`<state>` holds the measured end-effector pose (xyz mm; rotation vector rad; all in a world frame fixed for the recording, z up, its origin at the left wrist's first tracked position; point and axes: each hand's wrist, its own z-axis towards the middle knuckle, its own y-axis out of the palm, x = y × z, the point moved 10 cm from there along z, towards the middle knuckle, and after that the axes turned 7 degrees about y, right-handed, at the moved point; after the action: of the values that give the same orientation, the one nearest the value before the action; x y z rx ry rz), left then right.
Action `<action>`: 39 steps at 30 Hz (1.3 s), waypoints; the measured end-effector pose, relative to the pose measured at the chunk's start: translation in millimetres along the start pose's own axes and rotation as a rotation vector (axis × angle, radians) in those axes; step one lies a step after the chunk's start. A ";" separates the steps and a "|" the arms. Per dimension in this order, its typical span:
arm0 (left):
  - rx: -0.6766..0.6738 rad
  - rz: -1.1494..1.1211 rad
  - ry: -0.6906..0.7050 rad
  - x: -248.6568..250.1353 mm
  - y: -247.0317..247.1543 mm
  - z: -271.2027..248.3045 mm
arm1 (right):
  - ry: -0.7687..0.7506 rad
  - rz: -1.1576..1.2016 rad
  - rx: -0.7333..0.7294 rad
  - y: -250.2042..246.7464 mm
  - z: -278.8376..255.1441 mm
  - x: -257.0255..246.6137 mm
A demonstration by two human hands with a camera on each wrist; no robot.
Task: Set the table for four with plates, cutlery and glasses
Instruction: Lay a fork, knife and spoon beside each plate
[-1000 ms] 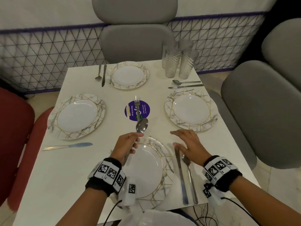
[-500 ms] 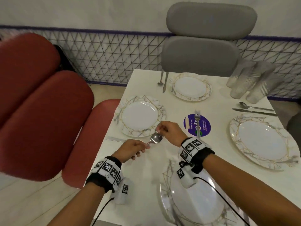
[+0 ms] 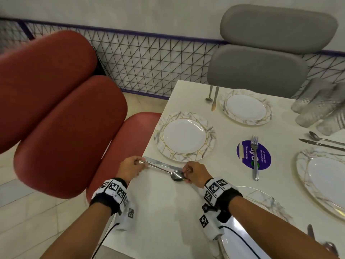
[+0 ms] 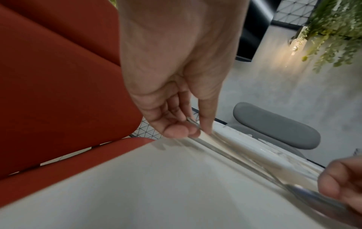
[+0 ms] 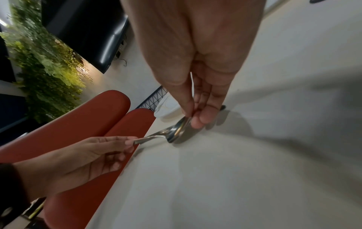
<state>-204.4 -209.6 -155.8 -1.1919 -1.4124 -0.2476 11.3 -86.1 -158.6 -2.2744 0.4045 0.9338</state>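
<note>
Both hands hold one steel spoon just above the white table, beside a knife that lies below the left plate. My left hand pinches the handle end. My right hand pinches the bowl, which nearly touches the table. Three more plates are set: far, right and near. Several glasses stand clustered at the far right corner.
A fork lies across a purple round sticker mid-table. A spoon and knife flank the far plate; another pair lies above the right plate. A red chair stands left, a grey chair beyond.
My left hand carried the spoon from above the near plate over to the left place setting. My right hand left the cutlery by the near plate and took the spoon's bowl. The spoon came down beside the knife.
</note>
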 end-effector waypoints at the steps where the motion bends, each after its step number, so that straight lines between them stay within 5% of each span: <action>1: 0.027 0.041 0.011 0.0 -0.7 0.4 | 0.006 0.004 0.001 2.1 0.5 1.4; 12: 0.214 0.131 0.060 -10.6 -23.1 -7.7 | -0.038 0.060 0.068 -5.7 -18.6 8.6; 39: 0.226 0.096 0.013 -20.1 -22.9 -7.8 | -0.139 -0.041 0.072 0.2 -23.9 4.7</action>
<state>-221.5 -235.7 -159.5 -1.0653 -1.3294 -0.0271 26.9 -102.3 -149.0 -2.1302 0.3249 1.0322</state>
